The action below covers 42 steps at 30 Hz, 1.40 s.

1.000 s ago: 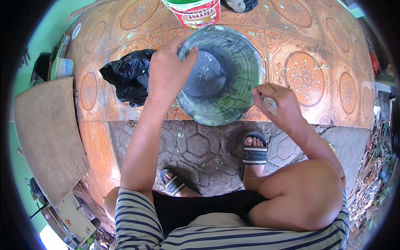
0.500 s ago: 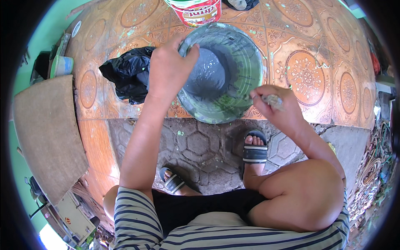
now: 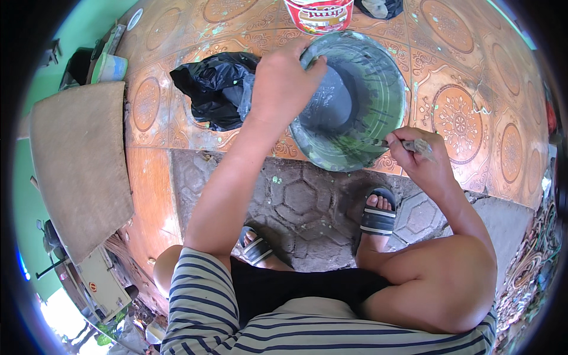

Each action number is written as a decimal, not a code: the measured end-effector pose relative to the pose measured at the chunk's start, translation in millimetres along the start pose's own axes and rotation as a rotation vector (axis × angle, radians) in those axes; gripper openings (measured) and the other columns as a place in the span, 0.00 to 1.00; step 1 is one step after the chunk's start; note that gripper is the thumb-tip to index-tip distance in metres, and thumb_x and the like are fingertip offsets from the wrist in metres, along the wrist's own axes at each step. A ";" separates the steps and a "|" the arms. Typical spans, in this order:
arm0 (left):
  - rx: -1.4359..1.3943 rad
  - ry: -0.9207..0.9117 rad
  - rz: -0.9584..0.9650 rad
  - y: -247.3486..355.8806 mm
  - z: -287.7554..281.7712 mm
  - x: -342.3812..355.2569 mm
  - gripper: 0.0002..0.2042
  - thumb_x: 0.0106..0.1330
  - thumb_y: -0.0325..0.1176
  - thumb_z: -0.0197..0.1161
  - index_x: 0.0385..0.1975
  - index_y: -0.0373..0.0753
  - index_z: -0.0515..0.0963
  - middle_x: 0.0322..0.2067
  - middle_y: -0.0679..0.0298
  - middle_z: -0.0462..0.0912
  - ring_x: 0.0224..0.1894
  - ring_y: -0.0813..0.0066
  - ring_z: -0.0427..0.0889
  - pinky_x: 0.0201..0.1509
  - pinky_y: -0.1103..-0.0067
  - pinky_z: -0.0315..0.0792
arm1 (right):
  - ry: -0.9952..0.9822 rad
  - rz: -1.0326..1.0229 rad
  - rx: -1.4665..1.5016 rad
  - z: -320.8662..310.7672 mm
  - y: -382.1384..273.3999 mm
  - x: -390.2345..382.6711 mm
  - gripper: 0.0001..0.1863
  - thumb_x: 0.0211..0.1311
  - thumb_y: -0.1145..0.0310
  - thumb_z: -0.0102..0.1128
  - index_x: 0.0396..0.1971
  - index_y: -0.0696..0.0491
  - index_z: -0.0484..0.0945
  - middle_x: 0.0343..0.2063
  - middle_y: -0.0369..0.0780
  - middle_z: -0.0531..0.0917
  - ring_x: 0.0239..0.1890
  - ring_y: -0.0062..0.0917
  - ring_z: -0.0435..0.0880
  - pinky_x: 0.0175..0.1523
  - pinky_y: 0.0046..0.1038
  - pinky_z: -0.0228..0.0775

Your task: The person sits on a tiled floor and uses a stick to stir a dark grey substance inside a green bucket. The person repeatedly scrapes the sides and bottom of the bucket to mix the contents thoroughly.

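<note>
A dark green tub, smeared with grey and green, leans with its mouth toward me. Wet grey paste lies pooled inside it. My left hand clasps the tub's left rim, thumb on the inner side. At the near right rim, my right hand is closed round a scraper-like tool with a crusted handle end. Its thin far end reaches over the tub's inner wall; its exact shape is hard to make out. Left of the tub sits a crumpled black plastic bag, partly hidden by my left hand.
A red and white bucket stands beyond the tub, beside another dark bag. Orange patterned tiles end in an edge above grey hexagonal paving, where my sandalled feet rest. A brown board is at the left.
The whole scene has shifted rightward in the picture. My right hand's tool now shows more clearly, its end pointing into the tub. My left hand keeps its hold on the rim.
</note>
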<state>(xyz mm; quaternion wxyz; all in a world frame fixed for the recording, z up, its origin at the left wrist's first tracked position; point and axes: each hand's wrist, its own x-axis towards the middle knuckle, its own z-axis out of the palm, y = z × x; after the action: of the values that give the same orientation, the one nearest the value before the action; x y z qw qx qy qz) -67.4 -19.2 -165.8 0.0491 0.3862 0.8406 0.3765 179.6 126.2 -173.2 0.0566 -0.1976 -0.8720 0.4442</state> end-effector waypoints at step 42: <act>0.013 -0.002 -0.058 -1.9 -0.4 4.4 0.22 0.67 0.40 0.73 0.51 0.26 0.82 0.34 0.51 0.89 0.36 0.73 0.86 0.44 0.75 0.78 | -0.034 -0.646 -0.322 -12.0 -0.4 21.0 0.11 0.52 0.71 0.68 0.36 0.55 0.78 0.37 0.44 0.82 0.43 0.42 0.85 0.49 0.41 0.77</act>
<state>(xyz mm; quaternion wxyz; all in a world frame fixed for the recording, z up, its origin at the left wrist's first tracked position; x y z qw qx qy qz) -71.7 -17.3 -165.9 0.0583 0.3623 0.8539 0.3691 163.6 143.2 -167.3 0.1477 0.0891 -0.9492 0.2633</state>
